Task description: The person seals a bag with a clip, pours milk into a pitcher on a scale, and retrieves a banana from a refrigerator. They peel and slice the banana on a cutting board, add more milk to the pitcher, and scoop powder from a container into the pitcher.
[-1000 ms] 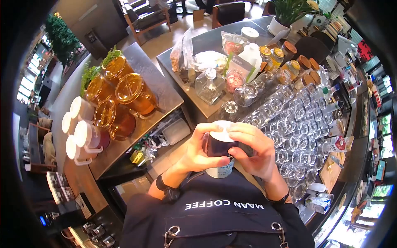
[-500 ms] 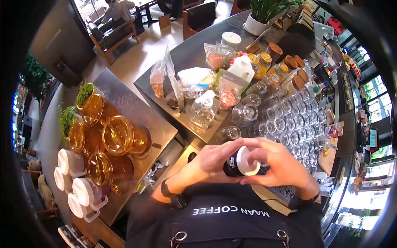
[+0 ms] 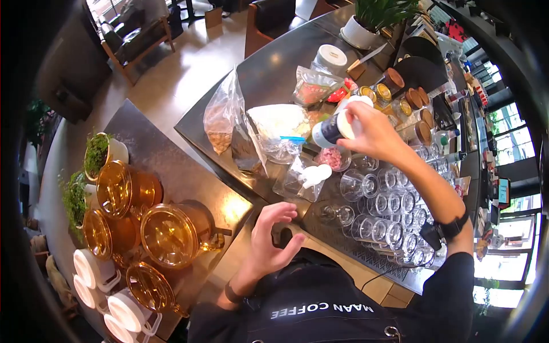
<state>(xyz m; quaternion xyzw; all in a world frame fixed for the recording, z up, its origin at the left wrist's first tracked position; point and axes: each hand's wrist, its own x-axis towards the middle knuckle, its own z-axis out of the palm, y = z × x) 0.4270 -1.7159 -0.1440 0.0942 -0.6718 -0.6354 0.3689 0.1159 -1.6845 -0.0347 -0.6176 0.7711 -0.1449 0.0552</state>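
My right hand (image 3: 372,130) is wrapped round a dark jar with a white lid (image 3: 327,131), held tilted over the counter beside a bag of pink pieces (image 3: 329,158). My left hand (image 3: 273,240) is empty in front of the apron, its fingers curved and apart. Beyond it stands a clear jar with a white top (image 3: 311,176). A white bag with a blue clip (image 3: 279,123) and a clear bag of brown pieces (image 3: 222,123) lie left of the dark jar.
Rows of upturned glasses (image 3: 394,211) stand at the right. Amber glass pots (image 3: 174,235) and white lidded containers (image 3: 128,311) crowd the left counter. Jars with wooden lids (image 3: 422,132) and a potted plant (image 3: 359,33) are farther back.
My right hand has carried the dark jar forward, away from my body. My left hand has let go of it and moved left and lower. The view has shifted slightly.
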